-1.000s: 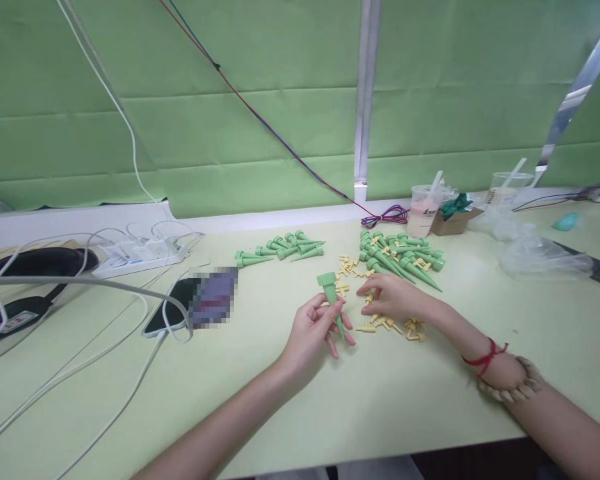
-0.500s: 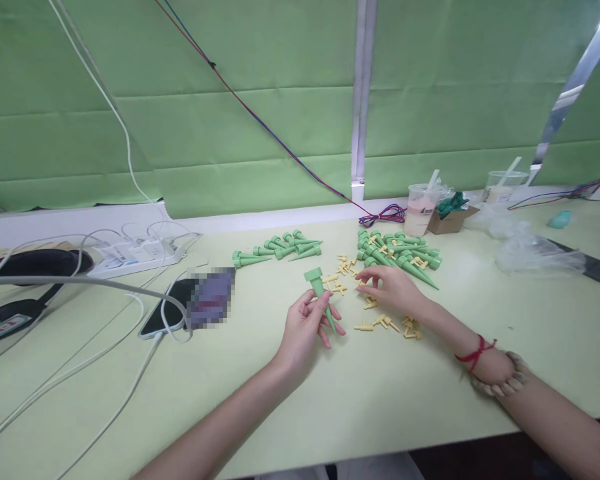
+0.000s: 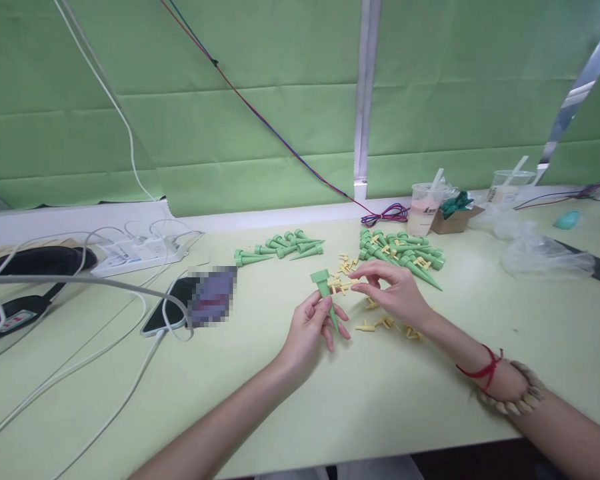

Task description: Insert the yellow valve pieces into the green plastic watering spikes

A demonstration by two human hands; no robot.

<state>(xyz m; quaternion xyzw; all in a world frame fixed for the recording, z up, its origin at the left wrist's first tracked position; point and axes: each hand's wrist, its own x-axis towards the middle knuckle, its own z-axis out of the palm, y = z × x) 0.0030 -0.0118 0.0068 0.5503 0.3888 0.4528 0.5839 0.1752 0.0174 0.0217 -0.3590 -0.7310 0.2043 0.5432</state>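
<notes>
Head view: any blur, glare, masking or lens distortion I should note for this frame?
Head view: even light, soft shadows, no glare on the table; a pixelated patch masks part of the phone; wide-angle bending at the edges; left hand with the green spike and right hand with a yellow piece look sharp.

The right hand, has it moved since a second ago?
Yes. The right hand has lifted off the scattered yellow pieces with one pinched, moving left toward the green spike in the left hand.
</notes>
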